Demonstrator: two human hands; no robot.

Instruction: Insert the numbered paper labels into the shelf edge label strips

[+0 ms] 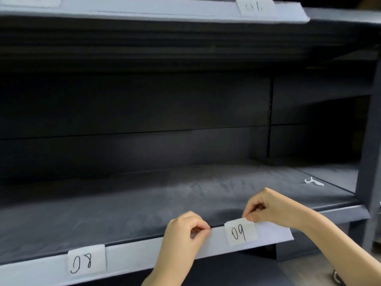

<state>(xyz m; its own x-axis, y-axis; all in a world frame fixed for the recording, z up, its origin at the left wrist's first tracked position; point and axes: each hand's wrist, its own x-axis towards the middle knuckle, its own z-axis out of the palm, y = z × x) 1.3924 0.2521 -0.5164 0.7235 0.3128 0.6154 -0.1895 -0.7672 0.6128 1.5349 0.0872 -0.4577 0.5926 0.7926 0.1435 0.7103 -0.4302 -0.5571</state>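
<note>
A pale label strip (132, 256) runs along the front edge of the lower dark shelf. A white paper label marked 09 (240, 232) sits in the strip near its right end. My right hand (272, 207) pinches the top right corner of that label. My left hand (185, 228) pinches the strip's top edge just left of the label. Another label marked 08 (87, 260) sits in the strip further left. On the upper shelf's strip (165, 9) a label marked 06 (254, 6) shows at the top.
A small white plastic piece (313, 181) lies on the lower shelf board (144, 203) at the right. A dark upright post (369, 162) stands at the right edge. The back panel is dark. A lower dark surface shows under the strip.
</note>
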